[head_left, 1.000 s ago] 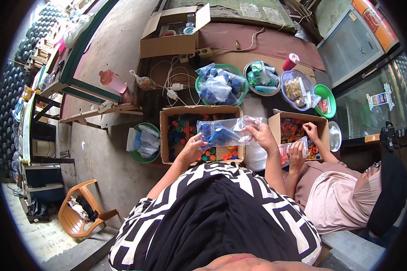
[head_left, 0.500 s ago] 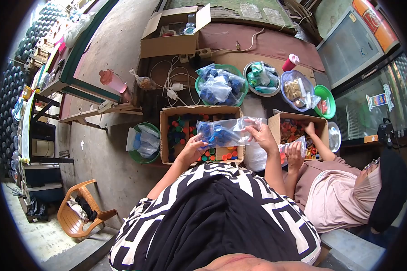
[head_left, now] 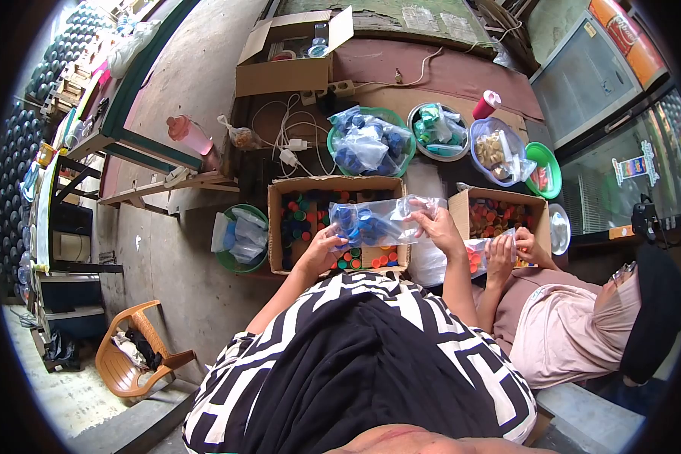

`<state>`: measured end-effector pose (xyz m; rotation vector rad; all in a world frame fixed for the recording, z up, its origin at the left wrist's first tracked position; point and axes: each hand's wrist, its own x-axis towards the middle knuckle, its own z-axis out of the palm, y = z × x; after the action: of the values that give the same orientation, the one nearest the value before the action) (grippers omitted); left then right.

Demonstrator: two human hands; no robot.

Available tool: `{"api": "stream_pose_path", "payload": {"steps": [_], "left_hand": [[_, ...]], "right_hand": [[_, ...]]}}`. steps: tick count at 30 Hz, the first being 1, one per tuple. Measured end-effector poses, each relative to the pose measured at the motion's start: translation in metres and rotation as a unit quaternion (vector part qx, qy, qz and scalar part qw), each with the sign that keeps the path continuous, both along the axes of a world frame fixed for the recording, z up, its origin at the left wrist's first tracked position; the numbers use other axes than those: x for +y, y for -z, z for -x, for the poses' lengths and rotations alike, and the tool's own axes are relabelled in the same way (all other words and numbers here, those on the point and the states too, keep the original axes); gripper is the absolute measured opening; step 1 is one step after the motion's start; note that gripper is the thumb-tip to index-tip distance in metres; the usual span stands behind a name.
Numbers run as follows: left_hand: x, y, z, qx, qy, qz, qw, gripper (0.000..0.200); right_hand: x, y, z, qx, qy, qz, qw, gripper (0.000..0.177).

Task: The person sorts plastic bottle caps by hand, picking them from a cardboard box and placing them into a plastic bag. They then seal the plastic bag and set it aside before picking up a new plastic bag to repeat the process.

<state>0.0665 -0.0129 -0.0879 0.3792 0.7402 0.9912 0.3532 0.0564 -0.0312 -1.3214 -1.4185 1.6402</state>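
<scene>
A clear plastic bag (head_left: 371, 225) with blue bottle caps in it is stretched between my two hands. My left hand (head_left: 324, 248) grips its filled end, fingers closed on the plastic. At the other end, my right hand (head_left: 439, 227) pinches the bag's loose, unfilled part. Below the bag stands a cardboard box (head_left: 275, 227) of loose caps, mostly red, orange, green and blue. The bag hides part of those caps.
To the right, a co-worker's hands (head_left: 507, 253) hold another clear bag beside a second box of caps (head_left: 537, 208). Behind are a green basin of bagged blue caps (head_left: 371, 140), a purple basin (head_left: 498, 151) and white cables (head_left: 287, 144). A green basin (head_left: 242, 261) stands left.
The co-worker's farther hand has come out of the second box to the bag in their other hand. My hands and the bag of blue caps have barely moved.
</scene>
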Motion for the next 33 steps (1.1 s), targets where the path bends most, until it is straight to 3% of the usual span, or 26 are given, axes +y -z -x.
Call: {"api": "stream_pose_path", "payload": {"steps": [22, 31, 33], "left_hand": [[-0.008, -0.008, 0.002, -0.023, -0.011, 0.010, 1.000, 0.048], [-0.016, -0.009, 0.003, -0.050, -0.023, 0.002, 0.998, 0.061], [-0.019, -0.015, 0.001, 0.002, -0.031, 0.005, 1.000, 0.066]], "right_hand": [[-0.005, 0.002, -0.002, -0.007, -0.010, 0.001, 1.000, 0.036], [-0.014, 0.001, 0.003, 0.005, -0.008, -0.006, 1.000, 0.039], [-0.017, 0.001, 0.007, 0.016, -0.010, -0.008, 1.000, 0.040]]}}
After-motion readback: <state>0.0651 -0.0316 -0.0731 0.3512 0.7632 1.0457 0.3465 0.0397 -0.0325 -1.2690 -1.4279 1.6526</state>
